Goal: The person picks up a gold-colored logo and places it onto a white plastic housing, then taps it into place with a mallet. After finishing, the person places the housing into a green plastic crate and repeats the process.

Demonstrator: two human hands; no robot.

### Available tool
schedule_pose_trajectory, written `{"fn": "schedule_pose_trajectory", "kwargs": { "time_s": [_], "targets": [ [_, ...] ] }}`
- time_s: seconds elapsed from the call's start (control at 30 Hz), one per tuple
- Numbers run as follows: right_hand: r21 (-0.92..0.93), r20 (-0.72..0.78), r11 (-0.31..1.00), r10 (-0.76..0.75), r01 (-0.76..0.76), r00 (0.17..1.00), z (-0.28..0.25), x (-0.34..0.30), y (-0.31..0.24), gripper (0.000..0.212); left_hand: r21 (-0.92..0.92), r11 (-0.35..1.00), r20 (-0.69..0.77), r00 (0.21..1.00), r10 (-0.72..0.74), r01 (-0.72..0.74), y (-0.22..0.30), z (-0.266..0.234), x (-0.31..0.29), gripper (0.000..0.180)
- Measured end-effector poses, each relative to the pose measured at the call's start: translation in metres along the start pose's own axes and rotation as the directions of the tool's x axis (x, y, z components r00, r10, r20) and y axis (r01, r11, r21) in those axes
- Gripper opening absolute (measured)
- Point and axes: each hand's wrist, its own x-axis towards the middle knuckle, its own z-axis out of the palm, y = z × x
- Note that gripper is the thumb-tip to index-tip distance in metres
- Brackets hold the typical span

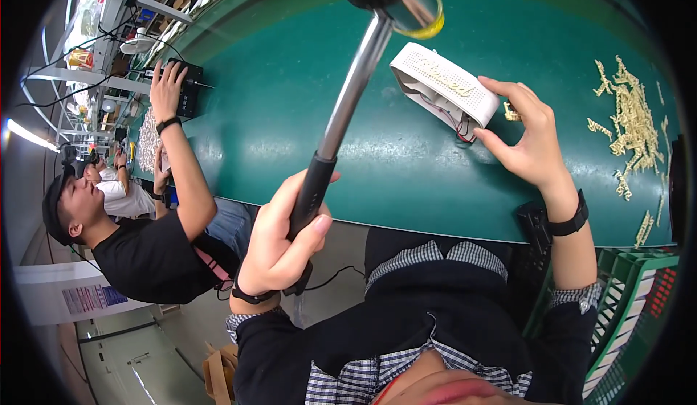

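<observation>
My left hand [276,242] is wrapped round the black grip of a mallet [348,93]. Its metal shaft slants up and away, and its head, black at one end and yellow at the other, hangs over the table. To the right lies a white plastic housing [432,67] with a perforated face, raised gold lettering and an open underside showing red and dark wires. Thumb and fingers of my right hand [534,133] grip the housing's right end. A small gold piece [511,112] shows beside those fingers, partly hidden by them.
A heap of gold letter pieces [633,125] lies at the right of the green table [290,107]. Green crates [621,311] stand below its right edge. On the left, a co-worker [145,245] reaches to a black box [190,89]; another person sits beyond.
</observation>
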Motion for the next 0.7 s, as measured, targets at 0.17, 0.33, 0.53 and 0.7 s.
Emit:
{"fn": "schedule_pose_trajectory", "kwargs": {
  "time_s": [0.17, 0.33, 0.53, 0.7],
  "targets": [
    [0.009, -0.006, 1.0, -0.029, 0.029, 1.0, 0.001, 0.002, 0.0, 0.051, 0.135, 0.99, 0.099, 0.995, 0.033, -0.046, -0.012, 0.007, 0.004, 0.045],
    [0.003, -0.003, 1.0, -0.021, 0.021, 1.0, 0.001, 0.0, -0.001, 0.051, 0.092, 0.995, 0.058, 0.997, -0.046, 0.041, -0.011, 0.005, 0.005, 0.045],
    [0.013, 0.016, 1.0, -0.011, 0.011, 1.0, 0.002, 0.0, -0.003, 0.05, 0.224, 0.971, 0.207, 0.97, -0.132, 0.084, -0.014, 0.008, 0.019, 0.046],
    [-0.002, 0.015, 0.999, 0.052, -0.052, 0.999, 0.0, -0.001, -0.002, 0.051, 0.031, 0.99, 0.135, 0.981, -0.138, 0.135, 0.001, 0.003, 0.01, 0.045]
  ]
}}
